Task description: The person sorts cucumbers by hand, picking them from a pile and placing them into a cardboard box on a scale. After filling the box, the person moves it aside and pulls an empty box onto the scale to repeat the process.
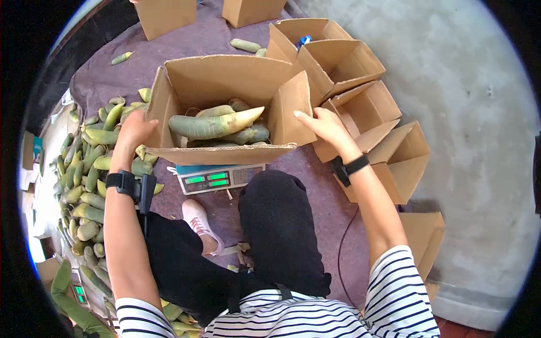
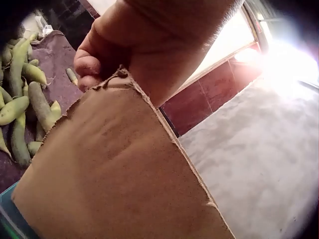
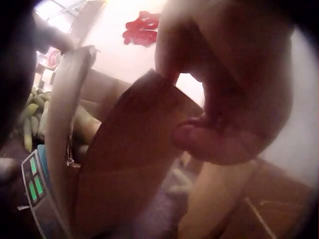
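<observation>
An open cardboard box [image 1: 225, 155] with several green radishes [image 1: 217, 125] inside is right above the digital scale [image 1: 217, 179] in the head view, hiding most of its top. My left hand [image 1: 137, 128] grips the box's left side at the upper edge. In the left wrist view, its curled fingers [image 2: 88, 67] show beyond the torn cardboard rim. On the opposite side, my right hand [image 1: 329, 128] pinches the right flap [image 1: 293, 110], thumb on the inner face. The right wrist view shows that hand [image 3: 227, 99] bent around the flap's edge. Green digits glow on the scale's display.
A large heap of green radishes [image 1: 84, 180] lies to the left on a purple cloth [image 1: 304, 208]. Several open cardboard boxes [image 1: 366, 110] stand in a row at the right. Two more boxes [image 1: 166, 17] are at the back. A black cable [image 1: 340, 253] runs across the cloth.
</observation>
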{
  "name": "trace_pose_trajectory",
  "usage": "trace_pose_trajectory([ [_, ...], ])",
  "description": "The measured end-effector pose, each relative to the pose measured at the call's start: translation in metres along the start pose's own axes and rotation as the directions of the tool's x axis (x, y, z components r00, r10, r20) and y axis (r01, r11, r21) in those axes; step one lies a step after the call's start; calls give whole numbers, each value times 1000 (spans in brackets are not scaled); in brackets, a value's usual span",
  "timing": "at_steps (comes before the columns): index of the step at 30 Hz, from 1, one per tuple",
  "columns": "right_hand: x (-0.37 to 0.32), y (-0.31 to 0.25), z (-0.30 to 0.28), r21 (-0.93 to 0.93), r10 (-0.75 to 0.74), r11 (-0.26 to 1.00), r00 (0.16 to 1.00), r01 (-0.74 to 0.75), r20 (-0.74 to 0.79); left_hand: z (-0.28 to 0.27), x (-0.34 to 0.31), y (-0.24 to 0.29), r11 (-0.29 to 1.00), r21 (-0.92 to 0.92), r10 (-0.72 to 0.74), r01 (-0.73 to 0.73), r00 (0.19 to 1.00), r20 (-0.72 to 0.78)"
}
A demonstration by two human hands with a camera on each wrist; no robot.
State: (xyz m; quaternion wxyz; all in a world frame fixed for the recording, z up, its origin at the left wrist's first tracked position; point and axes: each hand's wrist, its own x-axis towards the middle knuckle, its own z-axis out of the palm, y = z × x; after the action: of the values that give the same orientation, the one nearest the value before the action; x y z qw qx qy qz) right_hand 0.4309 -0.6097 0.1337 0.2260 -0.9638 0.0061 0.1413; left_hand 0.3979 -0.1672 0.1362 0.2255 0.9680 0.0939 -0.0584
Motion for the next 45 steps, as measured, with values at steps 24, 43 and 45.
trace_pose_trajectory([
  [24, -419, 254, 50, 332, 473, 852, 866, -403, -161, 139, -178, 294, 596, -147, 762, -790, 498, 413],
  [43, -594, 393, -45, 129, 735, 392, 226, -911, -639, 142, -301, 364, 379, -484, 892, -789, 172, 418],
  [45, -558, 441, -51, 58, 609, 560, 363, -826, -705, 106, -279, 339, 502, -395, 840, -769, 324, 436],
])
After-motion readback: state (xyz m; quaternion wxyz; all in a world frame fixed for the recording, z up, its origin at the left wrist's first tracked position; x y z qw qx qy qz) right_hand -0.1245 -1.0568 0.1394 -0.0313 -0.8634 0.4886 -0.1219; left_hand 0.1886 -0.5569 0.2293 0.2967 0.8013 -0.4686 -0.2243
